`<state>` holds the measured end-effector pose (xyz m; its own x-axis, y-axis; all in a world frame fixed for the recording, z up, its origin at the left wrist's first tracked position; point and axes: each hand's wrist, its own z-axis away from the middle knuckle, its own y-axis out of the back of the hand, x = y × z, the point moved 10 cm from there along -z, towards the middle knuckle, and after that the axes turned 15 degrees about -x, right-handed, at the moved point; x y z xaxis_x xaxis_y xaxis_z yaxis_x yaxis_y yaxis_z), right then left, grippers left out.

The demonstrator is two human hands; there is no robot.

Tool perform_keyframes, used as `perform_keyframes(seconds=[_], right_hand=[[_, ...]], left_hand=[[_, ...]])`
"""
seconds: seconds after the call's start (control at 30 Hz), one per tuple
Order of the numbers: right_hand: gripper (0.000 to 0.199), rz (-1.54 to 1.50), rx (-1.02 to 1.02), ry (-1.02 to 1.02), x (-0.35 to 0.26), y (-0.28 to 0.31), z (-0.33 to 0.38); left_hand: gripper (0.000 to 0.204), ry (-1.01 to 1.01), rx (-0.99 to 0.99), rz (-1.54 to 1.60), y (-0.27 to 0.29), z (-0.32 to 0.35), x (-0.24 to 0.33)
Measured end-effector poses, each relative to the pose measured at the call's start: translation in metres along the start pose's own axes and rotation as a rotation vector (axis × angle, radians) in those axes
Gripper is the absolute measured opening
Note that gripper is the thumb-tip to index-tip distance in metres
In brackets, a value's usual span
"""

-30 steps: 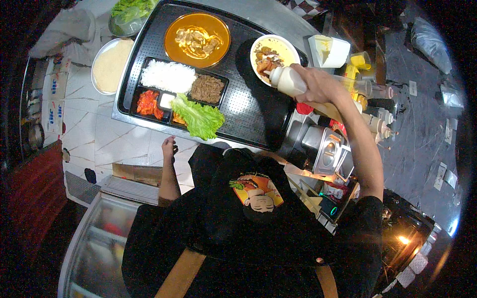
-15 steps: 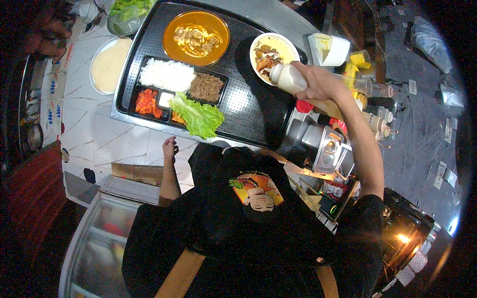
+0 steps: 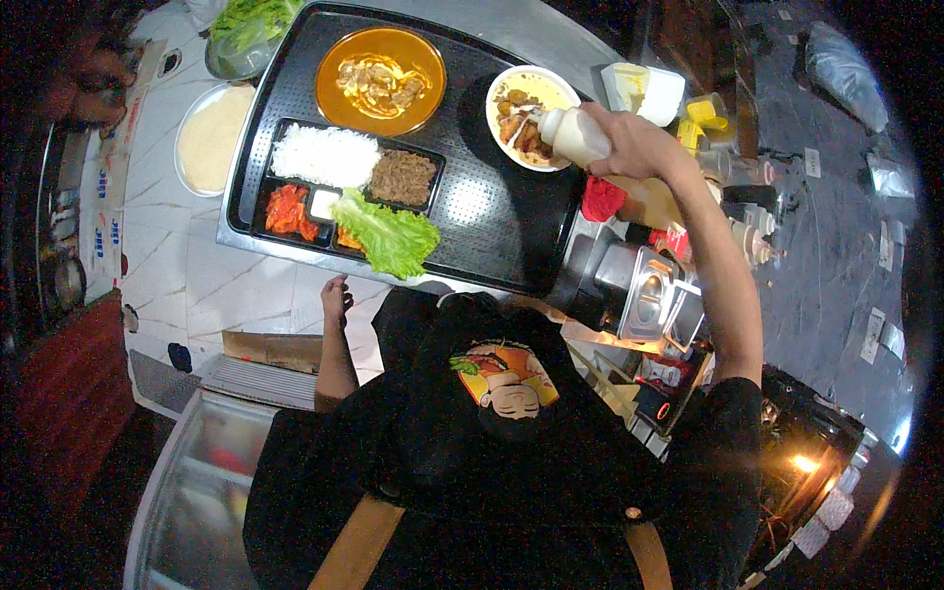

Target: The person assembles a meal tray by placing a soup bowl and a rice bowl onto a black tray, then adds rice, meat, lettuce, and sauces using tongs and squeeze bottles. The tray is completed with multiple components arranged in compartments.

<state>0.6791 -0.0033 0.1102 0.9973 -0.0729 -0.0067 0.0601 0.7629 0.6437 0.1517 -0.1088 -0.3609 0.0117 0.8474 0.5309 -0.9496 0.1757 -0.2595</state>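
My right hand (image 3: 629,145) is wrapped round a white squeeze bottle (image 3: 578,138), tipped so that its nozzle points over a white bowl (image 3: 491,110). Browned chunks of food (image 3: 515,128) lie in the bowl with yellow sauce, and white streaks show on them near the nozzle. Low by the tray's front edge hangs my left hand (image 3: 336,297), fingers curled in, with nothing visible in it. The bowl stands on a black tray (image 3: 492,221). Also on the tray are an orange plate of creamy food (image 3: 334,93) and a compartment box holding white rice (image 3: 324,155), shredded meat (image 3: 403,179), red pickled vegetables (image 3: 289,212) and a lettuce leaf (image 3: 393,234).
Left of the tray are a plate of flat rounds (image 3: 211,143) and a bowl of greens (image 3: 241,54). An open white carton (image 3: 644,90), a yellow cup (image 3: 706,111) and several bottles stand on the right. Steel containers (image 3: 644,295) sit nearer me.
More white streaks show on the food in the bowl. The bottle remains tipped in my right hand, and the whole view has shifted slightly.
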Motion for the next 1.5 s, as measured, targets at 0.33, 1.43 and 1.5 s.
perform_keyframes(seconds=[0.33, 1.43, 1.5], right_hand=[[0.088, -0.048, -0.041, -0.046, 0.005, 0.001, 0.004], [0.087, -0.052, -0.175, -0.076, 0.002, -0.04, 0.014], [0.087, -0.049, -0.188, -0.081, -0.004, -0.046, 0.017]], left_hand=[[0.028, 0.003, -0.027, 0.0, 0.001, 0.0, 0.001], [0.026, 0.023, 0.006, -0.011, -0.001, 0.0, 0.0], [0.027, 0.018, 0.0, -0.002, -0.002, -0.001, 0.001]])
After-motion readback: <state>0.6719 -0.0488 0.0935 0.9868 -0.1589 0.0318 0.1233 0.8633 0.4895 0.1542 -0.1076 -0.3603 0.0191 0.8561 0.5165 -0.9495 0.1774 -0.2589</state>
